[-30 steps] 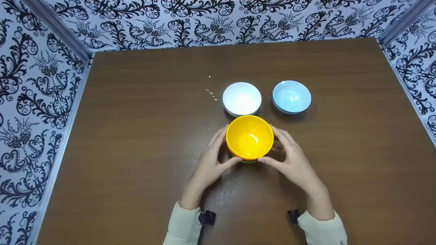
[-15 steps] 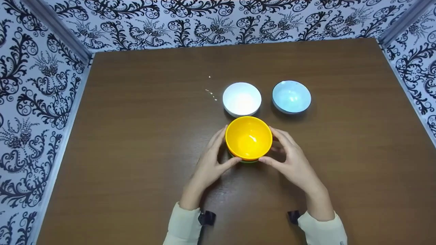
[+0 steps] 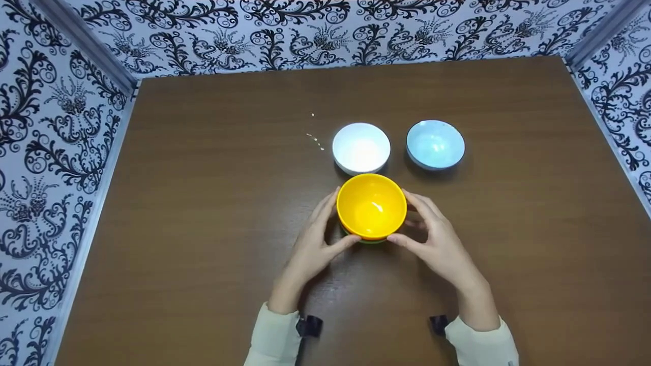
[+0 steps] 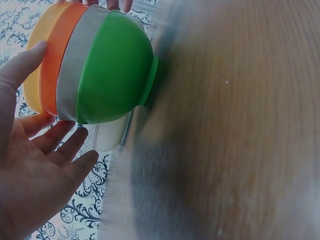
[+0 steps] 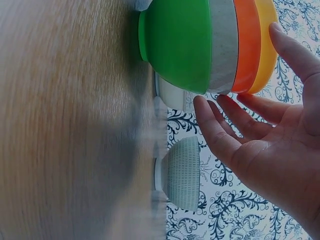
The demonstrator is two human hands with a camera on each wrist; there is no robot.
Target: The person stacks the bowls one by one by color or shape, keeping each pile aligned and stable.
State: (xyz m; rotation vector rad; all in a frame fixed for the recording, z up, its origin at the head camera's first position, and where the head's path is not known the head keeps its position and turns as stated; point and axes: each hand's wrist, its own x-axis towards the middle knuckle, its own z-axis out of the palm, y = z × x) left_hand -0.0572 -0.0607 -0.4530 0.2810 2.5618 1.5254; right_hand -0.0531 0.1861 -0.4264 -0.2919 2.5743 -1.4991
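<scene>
A yellow bowl [image 3: 372, 206] tops a nested stack in the middle of the table. Below it come an orange bowl [image 4: 61, 60], a grey bowl [image 4: 80, 57] and a green bowl [image 4: 117, 67], whose foot stands on the wood. My left hand [image 3: 313, 249] holds the stack's left side, thumb at the near rim and forefinger farther round. On the opposite side my right hand [image 3: 442, 246] grips it likewise. The thumbs and forefingers are at the yellow and orange bowls; the other fingers spread lower.
Just behind the stack stands a white bowl [image 3: 361, 147]. A light blue bowl [image 3: 435, 144] is to its right, with a ribbed outside in the right wrist view. Small pale crumbs [image 3: 315, 141] lie left of the white bowl. Patterned walls [image 3: 325, 35] border the brown table [image 3: 203, 203].
Since a second ago the yellow bowl has shifted very slightly toward me and to the left, sitting a bit lower. Both hands stay around the stack; the last half second shows almost no movement.
</scene>
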